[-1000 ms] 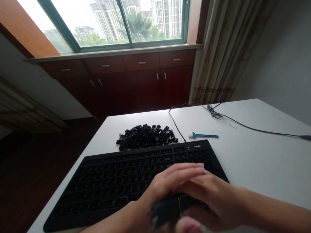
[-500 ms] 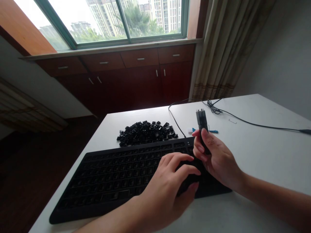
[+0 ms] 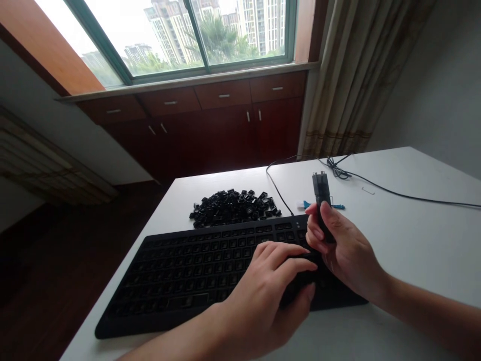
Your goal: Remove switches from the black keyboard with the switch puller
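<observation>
The hands have parted, the left hand [image 3: 266, 293] resting curled on the black keyboard [image 3: 180, 286], the right hand [image 3: 347, 250] gripping a dark keycap puller [image 3: 319, 189] raised above it (a blue plastic tool [image 3: 326, 205] lies behind)

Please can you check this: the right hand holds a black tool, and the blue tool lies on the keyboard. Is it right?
Not quite. The head view shows the blue tool lying on the table, beyond the keyboard, not on it. The right hand does hold the black tool.

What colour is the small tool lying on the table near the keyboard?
The small tool is blue, best seen in the head view.
</observation>
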`<state>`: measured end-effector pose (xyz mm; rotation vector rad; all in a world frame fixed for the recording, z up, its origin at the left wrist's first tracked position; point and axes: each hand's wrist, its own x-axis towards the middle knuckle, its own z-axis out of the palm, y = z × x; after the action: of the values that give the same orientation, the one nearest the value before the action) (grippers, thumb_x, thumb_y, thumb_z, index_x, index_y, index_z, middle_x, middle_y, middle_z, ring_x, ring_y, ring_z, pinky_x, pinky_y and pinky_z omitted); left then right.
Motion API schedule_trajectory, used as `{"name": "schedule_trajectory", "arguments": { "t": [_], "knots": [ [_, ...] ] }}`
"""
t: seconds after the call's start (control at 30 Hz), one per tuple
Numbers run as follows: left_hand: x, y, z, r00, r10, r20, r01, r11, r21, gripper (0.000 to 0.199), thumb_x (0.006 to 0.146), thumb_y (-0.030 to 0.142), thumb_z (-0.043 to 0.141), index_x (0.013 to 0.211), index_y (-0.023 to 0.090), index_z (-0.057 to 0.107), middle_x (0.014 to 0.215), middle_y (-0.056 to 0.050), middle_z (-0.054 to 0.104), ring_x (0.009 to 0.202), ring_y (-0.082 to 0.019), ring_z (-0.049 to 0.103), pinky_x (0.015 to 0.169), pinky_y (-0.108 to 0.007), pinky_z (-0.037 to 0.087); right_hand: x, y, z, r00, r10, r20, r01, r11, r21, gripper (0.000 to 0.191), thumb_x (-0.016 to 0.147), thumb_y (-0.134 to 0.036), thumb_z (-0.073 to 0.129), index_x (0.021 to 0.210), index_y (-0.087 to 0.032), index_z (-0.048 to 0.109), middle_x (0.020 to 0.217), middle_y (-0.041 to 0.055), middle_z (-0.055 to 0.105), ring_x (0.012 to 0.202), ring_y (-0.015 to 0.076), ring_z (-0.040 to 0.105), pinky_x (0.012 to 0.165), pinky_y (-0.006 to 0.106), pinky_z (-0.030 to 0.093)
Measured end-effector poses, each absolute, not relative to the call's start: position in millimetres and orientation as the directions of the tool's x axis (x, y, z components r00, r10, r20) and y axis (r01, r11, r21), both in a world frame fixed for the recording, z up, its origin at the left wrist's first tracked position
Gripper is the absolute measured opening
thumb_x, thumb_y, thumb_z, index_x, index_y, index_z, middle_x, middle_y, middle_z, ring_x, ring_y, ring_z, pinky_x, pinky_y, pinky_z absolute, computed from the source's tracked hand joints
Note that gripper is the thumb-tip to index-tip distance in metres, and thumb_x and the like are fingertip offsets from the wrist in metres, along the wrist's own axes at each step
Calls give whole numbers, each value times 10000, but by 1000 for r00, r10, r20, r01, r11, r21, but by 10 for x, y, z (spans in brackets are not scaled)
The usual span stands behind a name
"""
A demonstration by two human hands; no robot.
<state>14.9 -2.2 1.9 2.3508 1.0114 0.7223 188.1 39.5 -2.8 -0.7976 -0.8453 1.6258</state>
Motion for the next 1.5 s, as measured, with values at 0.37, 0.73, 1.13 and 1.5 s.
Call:
{"name": "schedule_trajectory", "arguments": {
  "t": [0.37,0.73,1.13,1.5],
  "knots": [
    [-291,517,200,383,853,355,847,-478,234,358,935,414,508,1238,230,561,1288,-60,579,1201,-248,505,1041,-448,365,1889,391,-35,-190,977,-95,-454,-173,-874,283,919,-471,548,920,-203,636,673,-26,445,546,71,382,495,197,326],
    [-886,943,307,296,949,111,904,-316,287,346,905,530,483,1031,264,664,1038,-36,669,972,-230,618,872,-396,477,1889,372,-4,-208,972,-111,-401,-188,-897,290,907,-482,553,892,-210,650,665,-19,431,547,83,369,487,212,336],
    [-595,721,454,388,891,234,794,-452,406,243,912,431,533,991,244,666,1156,-39,625,1085,-208,583,969,-385,461,1896,384,-23,-198,973,-118,-454,-198,-869,288,926,-464,526,890,-209,654,679,-17,436,553,87,376,501,216,362],
    [79,37,216,768,592,242,501,-792,348,273,956,321,456,1146,193,605,1188,-61,622,1048,-205,568,937,-388,452,2036,496,229,-272,962,-32,-462,-160,-873,254,882,-385,601,702,-214,544,625,-30,353,545,117,321,505,260,342]
  ]
}}
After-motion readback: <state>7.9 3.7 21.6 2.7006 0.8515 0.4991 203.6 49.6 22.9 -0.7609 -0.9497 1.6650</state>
